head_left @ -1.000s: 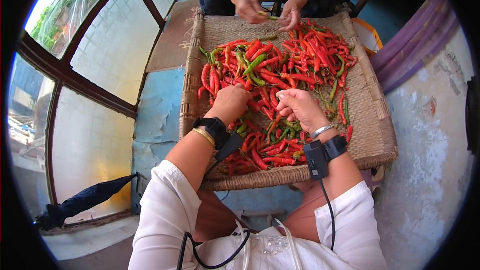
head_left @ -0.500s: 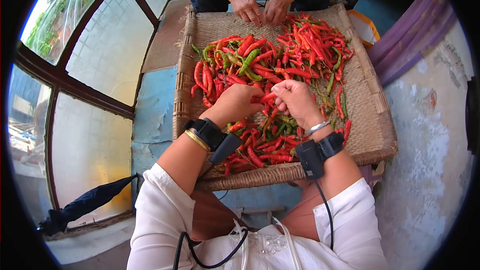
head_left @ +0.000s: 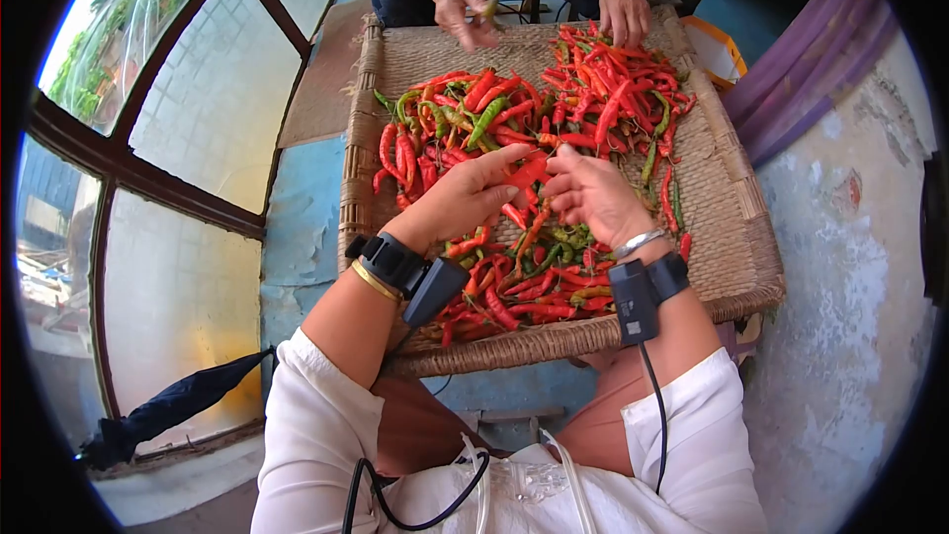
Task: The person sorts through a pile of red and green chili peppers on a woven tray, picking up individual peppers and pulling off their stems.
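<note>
Over the pile of red and green chili peppers (head_left: 539,277), my left hand (head_left: 460,196) has its thumb and fingers parted. A motion-blurred red chili pepper (head_left: 527,173) is at its fingertips, apparently loose from the grip. My right hand (head_left: 598,196) is just to the right, fingers loosely bent and apart, with nothing visible in them. The peppers lie on a woven tray (head_left: 727,247) with a thick bound rim. Some peppers under my hands are hidden.
Across the tray a person's hand (head_left: 460,10) holds something small and greenish; their other hand (head_left: 623,5) touches the far-right peppers. Windows (head_left: 188,307) and a folded dark umbrella (head_left: 183,396) are left. A worn wall (head_left: 840,307) and purple curtain (head_left: 811,59) are right.
My fingers have loosened from the red chili pepper they were gripping, and it is now blurred between my hands. The other person's hands have moved apart, one reaching the peppers.
</note>
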Tool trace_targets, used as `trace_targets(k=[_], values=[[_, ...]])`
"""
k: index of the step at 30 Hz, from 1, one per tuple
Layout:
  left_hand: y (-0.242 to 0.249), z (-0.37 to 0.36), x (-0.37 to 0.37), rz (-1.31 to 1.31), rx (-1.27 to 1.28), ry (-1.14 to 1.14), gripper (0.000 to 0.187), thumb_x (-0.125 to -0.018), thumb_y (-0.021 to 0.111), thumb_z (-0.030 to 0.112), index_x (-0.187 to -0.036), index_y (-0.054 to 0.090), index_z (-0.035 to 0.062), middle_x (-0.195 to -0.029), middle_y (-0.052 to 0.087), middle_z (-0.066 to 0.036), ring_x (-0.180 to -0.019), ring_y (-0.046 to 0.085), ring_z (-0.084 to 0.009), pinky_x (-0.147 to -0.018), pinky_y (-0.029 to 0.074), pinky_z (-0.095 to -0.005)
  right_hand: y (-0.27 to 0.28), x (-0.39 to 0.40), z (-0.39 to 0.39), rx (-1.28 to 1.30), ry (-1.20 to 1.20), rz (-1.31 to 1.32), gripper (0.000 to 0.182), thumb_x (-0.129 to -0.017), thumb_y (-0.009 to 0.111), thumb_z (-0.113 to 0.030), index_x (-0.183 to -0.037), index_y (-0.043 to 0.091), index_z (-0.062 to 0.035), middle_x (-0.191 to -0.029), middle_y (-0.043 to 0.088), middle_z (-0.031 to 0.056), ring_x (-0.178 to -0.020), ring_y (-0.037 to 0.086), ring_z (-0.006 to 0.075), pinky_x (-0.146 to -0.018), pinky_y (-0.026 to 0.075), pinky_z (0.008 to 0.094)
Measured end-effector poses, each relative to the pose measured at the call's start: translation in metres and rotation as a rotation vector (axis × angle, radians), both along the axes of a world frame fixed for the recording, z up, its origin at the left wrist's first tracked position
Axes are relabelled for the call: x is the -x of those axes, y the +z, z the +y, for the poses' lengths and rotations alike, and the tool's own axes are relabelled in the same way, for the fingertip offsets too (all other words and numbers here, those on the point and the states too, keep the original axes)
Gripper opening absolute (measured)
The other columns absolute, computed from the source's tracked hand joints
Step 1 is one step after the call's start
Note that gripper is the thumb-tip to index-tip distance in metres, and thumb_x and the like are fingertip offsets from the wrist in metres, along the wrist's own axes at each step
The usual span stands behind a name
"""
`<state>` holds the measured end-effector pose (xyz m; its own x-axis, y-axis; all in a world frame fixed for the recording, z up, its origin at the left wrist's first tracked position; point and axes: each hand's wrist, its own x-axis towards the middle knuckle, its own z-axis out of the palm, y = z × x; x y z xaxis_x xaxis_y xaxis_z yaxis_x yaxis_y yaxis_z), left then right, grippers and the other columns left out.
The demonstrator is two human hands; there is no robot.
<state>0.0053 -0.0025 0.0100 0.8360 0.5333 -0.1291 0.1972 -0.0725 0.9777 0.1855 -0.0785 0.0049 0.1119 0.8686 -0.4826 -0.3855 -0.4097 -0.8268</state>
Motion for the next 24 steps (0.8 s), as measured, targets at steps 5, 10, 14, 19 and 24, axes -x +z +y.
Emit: trace_targets(k=[5, 10, 14, 19, 24], values=[[-0.001, -0.002, 0.000, 0.052, 0.020, -0.032, 0.042, -0.083, 0.047, 0.003, -0.124, 0.039, 0.0060, -0.084, 0.059, -0.003, -0.065, 0.050, -0.0056, -0.056, 0.043, -0.0209, -0.009, 0.011, 0.000, -0.126, 0.059, 0.056, 0.021, -0.081, 0.056, -0.029, -0.080, 0.053, -0.0081, -0.061, 0.054, -0.0010, -0.047, 0.048, 0.0039, -0.039, 0.037, 0.0170], [-0.023, 0.015, 0.007, 0.286, -0.515, 0.044, 0.023, -0.074, 0.058, 0.011, -0.095, 0.059, 0.0014, -0.075, 0.062, -0.012, -0.068, 0.060, -0.0206, -0.062, 0.047, -0.0307, -0.008, -0.010, 0.003, -0.145, -0.160, 0.036, 0.016, -0.081, 0.057, -0.024, -0.077, 0.053, -0.0086, -0.057, 0.054, -0.0004, -0.040, 0.045, 0.0042, -0.034, 0.034, 0.0172], [-0.038, 0.021, 0.013, 0.489, -0.578, -0.017, 0.024, -0.069, 0.061, 0.024, -0.078, 0.062, 0.0022, -0.074, 0.061, -0.014, -0.071, 0.059, -0.0276, -0.062, 0.047, -0.0355, -0.004, -0.041, 0.007, -0.364, -0.430, 0.286, 0.017, -0.083, 0.054, -0.024, -0.082, 0.054, -0.0069, -0.065, 0.058, 0.0029, -0.051, 0.053, 0.0075, -0.042, 0.041, 0.0208], [-0.037, 0.006, 0.005, 0.747, -0.753, -0.085, 0.030, -0.066, 0.063, 0.033, -0.074, 0.062, 0.0047, -0.071, 0.060, -0.011, -0.071, 0.059, -0.0275, -0.061, 0.046, -0.0372, -0.018, -0.041, 0.005, -0.167, -0.583, 0.244, 0.018, -0.083, 0.054, -0.025, -0.086, 0.054, -0.0067, -0.072, 0.061, 0.0056, -0.056, 0.057, 0.0103, -0.046, 0.044, 0.0224], [-0.044, 0.007, 0.008, 0.794, -0.872, -0.121, 0.034, -0.065, 0.065, 0.036, -0.076, 0.060, 0.0044, -0.068, 0.060, -0.011, -0.067, 0.058, -0.0287, -0.058, 0.045, -0.0381, -0.010, -0.015, 0.005, -0.183, -0.091, 0.034, 0.024, -0.082, 0.055, -0.026, -0.094, 0.054, -0.0051, -0.070, 0.059, 0.0031, -0.056, 0.056, 0.0085, -0.045, 0.043, 0.0189]])
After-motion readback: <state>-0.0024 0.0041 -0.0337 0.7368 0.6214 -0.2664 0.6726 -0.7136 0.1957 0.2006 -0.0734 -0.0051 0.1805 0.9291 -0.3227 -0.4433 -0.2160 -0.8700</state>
